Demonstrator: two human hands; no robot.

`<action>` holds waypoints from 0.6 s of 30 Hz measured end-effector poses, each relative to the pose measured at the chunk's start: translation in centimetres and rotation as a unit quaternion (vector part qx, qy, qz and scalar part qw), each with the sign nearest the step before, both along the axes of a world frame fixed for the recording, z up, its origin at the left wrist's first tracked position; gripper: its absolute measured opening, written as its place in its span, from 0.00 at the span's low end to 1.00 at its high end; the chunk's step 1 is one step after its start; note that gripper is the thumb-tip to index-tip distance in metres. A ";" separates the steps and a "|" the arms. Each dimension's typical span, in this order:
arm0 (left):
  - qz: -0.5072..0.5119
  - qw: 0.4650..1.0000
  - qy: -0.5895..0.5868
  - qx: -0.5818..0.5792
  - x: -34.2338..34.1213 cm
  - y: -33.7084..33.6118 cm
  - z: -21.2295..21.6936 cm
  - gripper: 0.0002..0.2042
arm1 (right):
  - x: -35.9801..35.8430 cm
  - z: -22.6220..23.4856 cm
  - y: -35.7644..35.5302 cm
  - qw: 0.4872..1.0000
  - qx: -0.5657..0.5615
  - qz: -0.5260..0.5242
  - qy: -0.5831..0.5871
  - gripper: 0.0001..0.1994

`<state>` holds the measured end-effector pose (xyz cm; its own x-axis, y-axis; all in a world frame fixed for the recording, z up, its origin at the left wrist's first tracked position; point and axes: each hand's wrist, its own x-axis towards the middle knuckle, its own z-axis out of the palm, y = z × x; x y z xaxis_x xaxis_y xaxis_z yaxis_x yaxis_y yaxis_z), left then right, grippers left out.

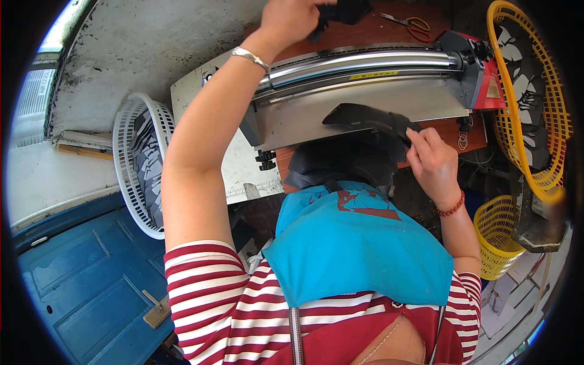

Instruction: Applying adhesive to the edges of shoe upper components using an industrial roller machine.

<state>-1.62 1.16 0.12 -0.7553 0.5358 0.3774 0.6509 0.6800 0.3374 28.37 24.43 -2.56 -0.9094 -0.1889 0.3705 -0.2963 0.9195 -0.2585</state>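
Note:
My right hand (433, 159) pinches the end of a thin black curved piece (359, 115), which looks like cut leather or sheet material. This piece lies over the front plate (292, 121) of a roller machine (365, 67). Below it, a stack of similar black pieces (340, 159) rests against my blue apron (359, 243). My left arm reaches over the machine's left part. Beyond the roller, my left hand (291, 21) is closed, its fingers against a crumpled-looking black piece (344, 12); the top edge cuts off part of that hand.
Red-handled pliers (413, 27) lie behind the machine. A white basket (125, 152) of dark grey pieces stands left; a yellow basket (508, 91) of black and white pieces stands right. Lower right is another yellow basket (493, 243). A blue door panel (85, 274) is at lower left.

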 end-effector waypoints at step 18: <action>0.030 0.945 -0.317 0.075 -2.7 1.0 -0.5 0.08 | 0.6 -15.1 -4.2 0.967 -0.075 0.160 -0.183 0.21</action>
